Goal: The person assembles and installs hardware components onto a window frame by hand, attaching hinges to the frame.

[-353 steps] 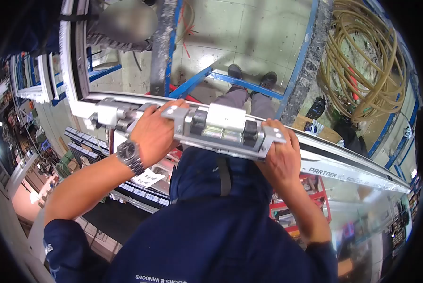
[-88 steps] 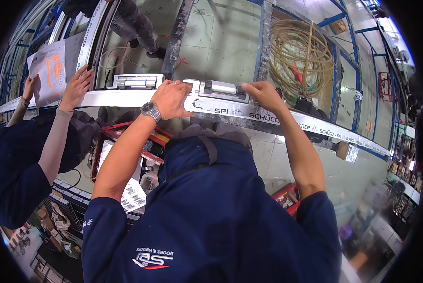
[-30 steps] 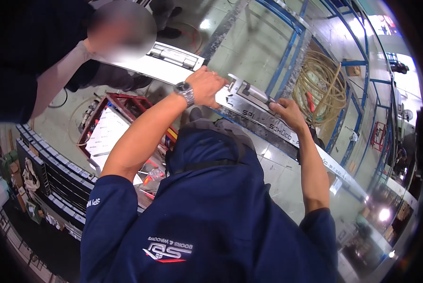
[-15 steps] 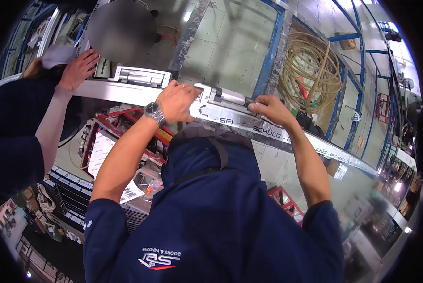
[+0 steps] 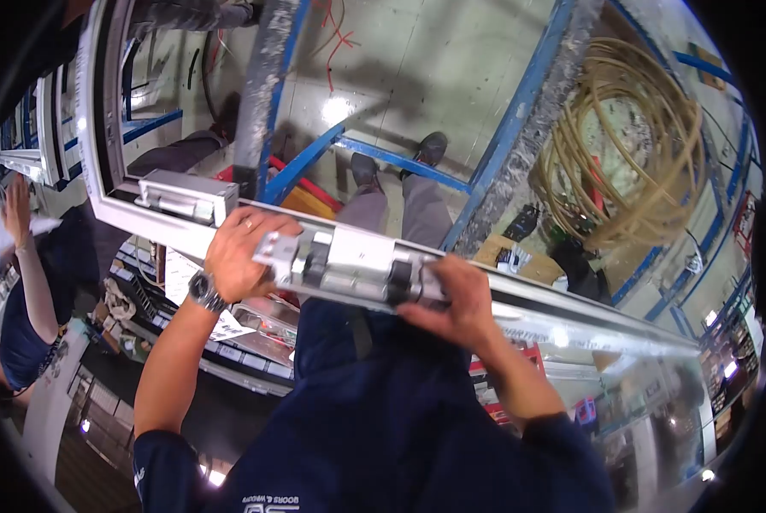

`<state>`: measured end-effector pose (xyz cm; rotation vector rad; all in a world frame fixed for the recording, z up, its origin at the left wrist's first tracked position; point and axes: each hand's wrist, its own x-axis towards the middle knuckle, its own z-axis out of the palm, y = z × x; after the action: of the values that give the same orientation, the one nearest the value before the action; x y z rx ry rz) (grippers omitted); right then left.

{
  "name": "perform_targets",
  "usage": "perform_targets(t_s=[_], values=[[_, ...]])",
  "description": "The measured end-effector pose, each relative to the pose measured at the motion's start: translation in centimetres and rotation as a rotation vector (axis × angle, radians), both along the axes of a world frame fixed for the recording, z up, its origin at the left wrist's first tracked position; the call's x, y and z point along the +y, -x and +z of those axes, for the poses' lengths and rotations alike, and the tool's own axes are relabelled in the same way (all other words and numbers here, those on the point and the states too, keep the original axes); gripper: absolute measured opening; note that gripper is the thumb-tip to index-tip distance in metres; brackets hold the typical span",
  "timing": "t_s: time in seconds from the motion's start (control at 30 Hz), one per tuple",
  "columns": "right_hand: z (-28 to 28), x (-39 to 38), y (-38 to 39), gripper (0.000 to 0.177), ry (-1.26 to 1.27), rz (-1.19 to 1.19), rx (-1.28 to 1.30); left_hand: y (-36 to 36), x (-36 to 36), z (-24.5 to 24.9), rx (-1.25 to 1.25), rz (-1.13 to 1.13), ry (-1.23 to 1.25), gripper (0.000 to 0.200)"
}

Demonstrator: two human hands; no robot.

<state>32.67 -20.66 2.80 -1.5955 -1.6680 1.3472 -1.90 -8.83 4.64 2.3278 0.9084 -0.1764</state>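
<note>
My left hand (image 5: pixel 244 254), with a watch at the wrist, is closed around the left end of a silver metal fitting (image 5: pixel 349 272). This fitting has a block-like bracket, a cylinder and a flat plate, and lies along the near side of the metal frame profile (image 5: pixel 528 301). At the other end, my right hand (image 5: pixel 458 301) grips the fitting by its dark collar, thumb towards me. A second silver fitting (image 5: pixel 186 198) sits in the profile left of my left hand. My fingers partly hide both ends of the held fitting.
Blue trestle bars (image 5: pixel 404 160) support the frame. A coiled tan hose (image 5: pixel 622 145) lies at the right, beside a cardboard piece (image 5: pixel 520 261). A co-worker's arm (image 5: pixel 34 282) is raised at the far left. Papers and tools lie below the profile.
My view has shifted and tilted down. The fitting has turned and come nearer to me, over the profile's near side, still in both hands. The co-worker's hand has left the profile.
</note>
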Motion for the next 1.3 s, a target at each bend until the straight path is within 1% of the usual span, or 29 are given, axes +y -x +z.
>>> perform_targets(t_s=[0.03, 0.07, 0.13, 0.17, 0.2, 0.27, 0.3, 0.4, 0.53, 0.57, 0.67, 0.77, 0.87, 0.93, 0.97, 1.07, 1.17, 1.2, 1.27, 1.3], values=[[0.0, 0.3, -0.1, 0.059, -0.018, 0.024, -0.016, -0.6, 0.5, 0.4, 0.025, -0.003, 0.011, 0.058], [0.5, 0.8, -0.2, 0.06, -0.03, 0.047, -0.03, -0.7, 0.4, 0.0, 0.033, 0.012, -0.013, 0.054], [0.4, 1.2, -0.2, 0.06, -0.034, 0.056, 0.018, -1.0, 0.7, -0.2, 0.082, 0.004, 0.005, 0.044], [0.3, 1.4, -0.4, 0.062, -0.023, 0.079, 0.031, -1.1, 0.8, -0.4, 0.082, -0.008, -0.018, 0.034], [0.3, 1.5, -0.6, 0.069, -0.017, 0.089, 0.059, -1.1, 0.8, -0.7, 0.089, -0.022, -0.042, 0.032], [0.0, 1.6, -0.9, 0.068, 0.012, 0.066, 0.146, -0.8, 0.6, -1.1, 0.102, -0.051, -0.06, 0.031], [-0.3, 1.7, -0.9, 0.065, 0.009, 0.04, 0.18, -0.9, 0.6, -1.1, 0.119, -0.058, -0.062, 0.031], [-0.6, 1.7, -1.2, 0.058, 0.065, 0.056, 0.233, -1.0, 0.4, -1.0, 0.156, -0.072, -0.036, 0.03], [-1.2, 1.7, -1.6, 0.049, 0.068, 0.101, 0.268, -0.9, 0.4, -0.9, 0.192, -0.095, -0.004, 0.03], [-1.0, 1.9, -1.7, 0.042, 0.096, 0.098, 0.266, -0.7, 0.3, -1.0, 0.189, -0.102, -0.004, 0.028], [-1.3, 1.6, -2.0, 0.048, 0.087, 0.113, 0.302, -0.4, 0.3, -0.7, 0.216, -0.125, 0.032, 0.024], [-0.8, 1.4, -2.7, 0.046, 0.077, 0.151, 0.259, -0.1, 0.2, -0.6, 0.208, -0.138, 0.049, 0.02], [0.7, 1.4, -3.0, 0.053, 0.179, 0.097, 0.207, 0.4, 0.3, -0.8, 0.185, -0.165, 0.044, 0.021], [1.2, 0.8, -3.2, 0.058, 0.225, 0.04, 0.22, 0.4, 0.3, -0.8, 0.19, -0.175, 0.039, 0.022], [1.3, 0.6, -3.3, 0.061, 0.244, 0.01, 0.227, 0.7, 0.0, -0.9, 0.185, -0.172, 0.022, 0.02], [1.6, 0.5, -3.4, 0.063, 0.298, -0.037, 0.243, 0.7, 0.0, -0.6, 0.25, -0.214, 0.03, 0.017], [1.1, 1.7, -3.5, 0.061, 0.371, -0.004, 0.283, 0.7, -0.2, -0.7, 0.242, -0.209, 0.019, 0.014], [1.1, 2.4, -3.4, 0.06, 0.394, 0.058, 0.259, 0.6, -0.1, -0.7, 0.248, -0.21, 0.015, 0.015], [1.0, 3.7, -2.8, 0.057, 0.428, 0.179, 0.223, 0.5, 0.3, -0.5, 0.237, -0.207, 0.068, 0.023], [1.0, 3.9, -2.3, 0.057, 0.424, 0.16, 0.221, 0.4, 0.5, -0.4, 0.233, -0.194, 0.08, 0.026]])
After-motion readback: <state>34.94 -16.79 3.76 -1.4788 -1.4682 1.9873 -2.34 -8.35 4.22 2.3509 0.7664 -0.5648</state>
